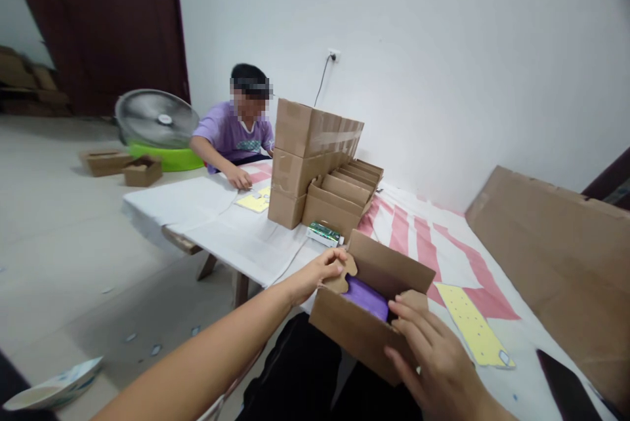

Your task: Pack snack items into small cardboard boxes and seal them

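Note:
An open cardboard box (352, 332) sits tilted over my lap at the table edge, with its long back flap standing up. Inside it lies something smooth and purple (367, 298) whose kind I cannot make out. My left hand (325, 270) grips the notched end flap on the box's left side, fingers curled over it. At the right end, my right hand (438, 349) holds the box, its fingers over the right flap and its thumb against the front wall. Just beyond the box lies a small green-and-white packet (325, 235) on the table.
Taped cardboard boxes (290, 168) are stacked on the table (191, 201), beside a row of open boxes (339, 201). A yellow sheet (475, 326) and a dark phone (566, 385) lie at right. Across the table, a person (231, 132) reaches toward another yellow sheet (254, 201).

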The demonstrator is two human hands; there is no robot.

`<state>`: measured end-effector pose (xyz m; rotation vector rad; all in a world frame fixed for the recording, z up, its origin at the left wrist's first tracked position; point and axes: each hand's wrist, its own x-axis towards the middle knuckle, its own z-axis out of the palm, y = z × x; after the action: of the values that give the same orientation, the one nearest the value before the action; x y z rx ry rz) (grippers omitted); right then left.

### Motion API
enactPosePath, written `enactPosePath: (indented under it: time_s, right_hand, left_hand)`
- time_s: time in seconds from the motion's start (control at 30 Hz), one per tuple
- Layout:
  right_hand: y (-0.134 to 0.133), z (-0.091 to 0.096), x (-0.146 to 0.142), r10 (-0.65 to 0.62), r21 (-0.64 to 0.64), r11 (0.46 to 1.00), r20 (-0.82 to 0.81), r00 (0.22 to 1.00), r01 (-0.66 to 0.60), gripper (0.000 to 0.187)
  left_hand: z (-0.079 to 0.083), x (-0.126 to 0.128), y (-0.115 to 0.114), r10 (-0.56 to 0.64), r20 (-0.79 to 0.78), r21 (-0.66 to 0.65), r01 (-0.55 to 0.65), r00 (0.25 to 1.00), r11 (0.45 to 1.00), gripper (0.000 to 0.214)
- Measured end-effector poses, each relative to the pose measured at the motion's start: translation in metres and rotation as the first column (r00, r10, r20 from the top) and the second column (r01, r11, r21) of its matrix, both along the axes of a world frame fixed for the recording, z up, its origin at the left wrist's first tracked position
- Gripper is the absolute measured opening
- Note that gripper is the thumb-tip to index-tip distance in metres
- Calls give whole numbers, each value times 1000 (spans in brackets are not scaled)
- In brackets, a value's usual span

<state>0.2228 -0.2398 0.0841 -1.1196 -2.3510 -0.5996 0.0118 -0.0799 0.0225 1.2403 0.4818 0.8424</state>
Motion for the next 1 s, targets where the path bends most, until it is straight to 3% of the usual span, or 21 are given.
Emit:
enactPosePath:
  time_s: [0.07, 0.17, 0.33, 0.47, 0.57, 1.0]
  right_hand:
    - [-11, -4, -7, 26, -15, 1000, -4, 1000, -26, 17]
    - [-18, -14, -11, 50, -13, 999, 14, 999, -50, 20]
    - [-18, -30, -7, 63, 2, 998, 21, 998, -63, 26]
    - [-17, -34, -7, 66, 32, 997, 0, 998, -66, 22]
    - [-16, -34, -9, 63, 52, 997, 1, 998, -63, 21]
    - [-17, -37, -9, 57, 76, 995, 13, 998, -58, 23]
  left_hand:
    - [-4, -1, 4, -3, -33, 3, 3, 999, 1000, 40]
    - [-10, -1, 11, 28, -68, 182, -16, 997, 983, 43]
    - [-12, -6, 17, 65, -81, 401, -28, 995, 916, 85]
    - [-9, -12, 17, 84, -164, 506, 11, 983, 863, 51]
    - [-10, -12, 17, 78, -108, 504, -13, 991, 864, 33]
    - [-15, -3, 16, 135, -40, 381, -109, 990, 918, 31]
